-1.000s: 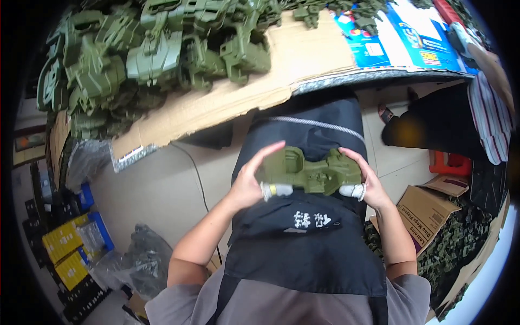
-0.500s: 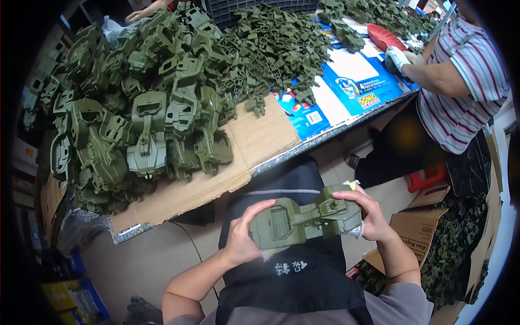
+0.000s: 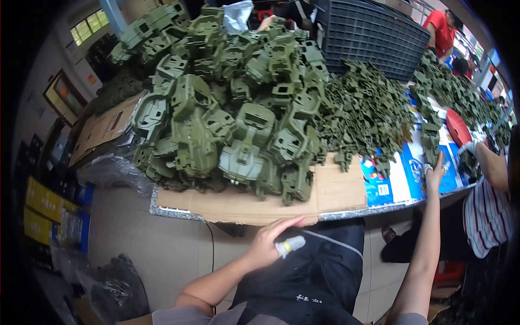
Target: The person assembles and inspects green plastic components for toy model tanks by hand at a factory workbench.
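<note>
My left hand (image 3: 269, 242) hovers over the black apron by the table's front edge, fingers stretched out and holding nothing. One of its fingers has a white wrap with a yellow band. My right arm reaches far out to the right. There my right hand (image 3: 434, 174) has its fingers at the near end of an olive-green toy vehicle (image 3: 431, 137) on the blue printed cardboard (image 3: 406, 168); the grip is partly hidden. Large green vehicle bodies (image 3: 246, 141) are heaped in front of me, with smaller green plastic parts (image 3: 368, 111) to their right.
Brown cardboard (image 3: 338, 189) covers the table's front edge. A black crate (image 3: 368, 38) stands behind the parts. At the right are a red dish (image 3: 458, 127) and a co-worker's striped shirt (image 3: 487, 216). Another person in red (image 3: 441, 32) is farther back. Plastic bags (image 3: 122, 287) lie on the floor.
Both hands held a green toy vehicle over my lap before. The left hand has let go; the right has moved to the far right of the table. The view has swung left.
</note>
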### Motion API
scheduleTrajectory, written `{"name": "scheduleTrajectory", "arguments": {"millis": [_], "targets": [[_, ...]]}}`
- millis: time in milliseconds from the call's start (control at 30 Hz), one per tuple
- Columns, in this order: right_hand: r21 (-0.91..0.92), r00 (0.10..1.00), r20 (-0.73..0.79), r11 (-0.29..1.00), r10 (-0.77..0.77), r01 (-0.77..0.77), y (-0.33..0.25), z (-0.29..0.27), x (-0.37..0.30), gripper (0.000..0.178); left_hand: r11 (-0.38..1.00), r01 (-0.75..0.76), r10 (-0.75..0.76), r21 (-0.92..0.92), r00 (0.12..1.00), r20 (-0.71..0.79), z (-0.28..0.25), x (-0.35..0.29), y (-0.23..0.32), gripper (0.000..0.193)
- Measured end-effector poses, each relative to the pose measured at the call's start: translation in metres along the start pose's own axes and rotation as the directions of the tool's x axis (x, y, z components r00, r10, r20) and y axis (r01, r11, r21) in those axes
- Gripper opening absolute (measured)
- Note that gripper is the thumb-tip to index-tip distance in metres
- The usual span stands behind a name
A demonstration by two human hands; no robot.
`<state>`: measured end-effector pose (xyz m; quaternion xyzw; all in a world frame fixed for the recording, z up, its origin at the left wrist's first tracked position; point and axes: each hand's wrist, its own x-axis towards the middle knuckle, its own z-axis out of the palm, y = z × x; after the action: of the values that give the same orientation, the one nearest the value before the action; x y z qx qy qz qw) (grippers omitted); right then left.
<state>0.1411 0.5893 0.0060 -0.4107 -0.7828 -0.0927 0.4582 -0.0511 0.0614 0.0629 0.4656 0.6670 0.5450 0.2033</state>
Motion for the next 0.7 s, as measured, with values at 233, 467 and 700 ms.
{"name": "scheduleTrajectory", "arguments": {"millis": [233, 467, 700], "targets": [[0.576, 0.823, 0.039, 0.685, -0.567, 0.445, -0.329, -0.065, 0.072, 0.043, 0.995, 0.069, -0.079, -0.078, 0.989, -0.127, -0.015, -0.023, -0.015, 0.047], [0.463, 0.732, 0.677, 0.818, -0.079, -0.340, -0.496, 0.038, 0.095, 0.051, 0.998, -0.055, 0.057, 0.016, 0.982, -0.177, -0.008, -0.029, 0.000, 0.043], [0.894, 0.976, 0.088, 0.447, -0.199, 0.011, -0.453, -0.006, 0.069, 0.041, 0.955, -0.072, -0.016, -0.289, 0.957, -0.291, -0.021, -0.035, -0.014, 0.059]]}}
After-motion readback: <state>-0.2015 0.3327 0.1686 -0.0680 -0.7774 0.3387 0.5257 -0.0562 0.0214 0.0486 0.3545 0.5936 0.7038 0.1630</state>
